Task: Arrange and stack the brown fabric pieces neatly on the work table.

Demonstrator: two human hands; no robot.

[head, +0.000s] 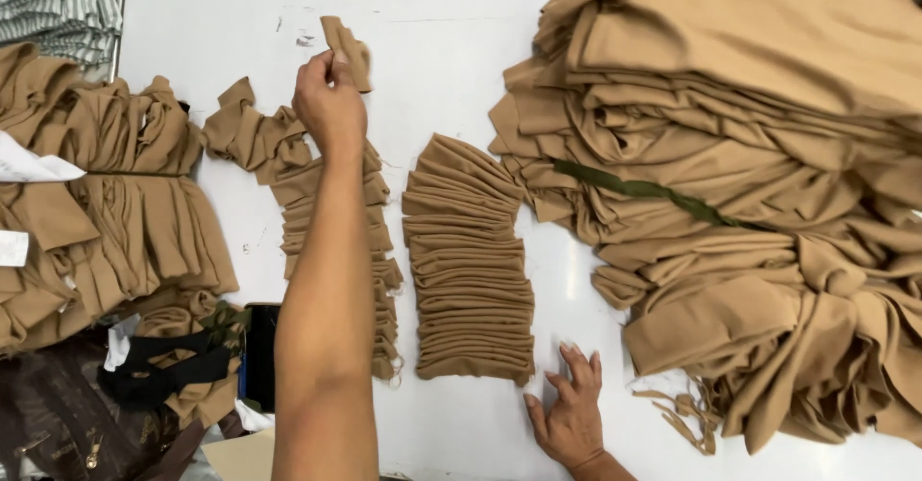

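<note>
While the left hand (329, 99) reaches far up the white table (451, 49), arm stretched straight, it pinches a small tan fabric strip (348, 49) between fingertips. Below it lies a loose row of strips (331, 222); beside that, a neat folded stack (468, 260) looks finished. Resting flat and empty, the right hand (569, 416) touches the table near that stack. Big tied bundles (730, 174) appear untouched.
</note>
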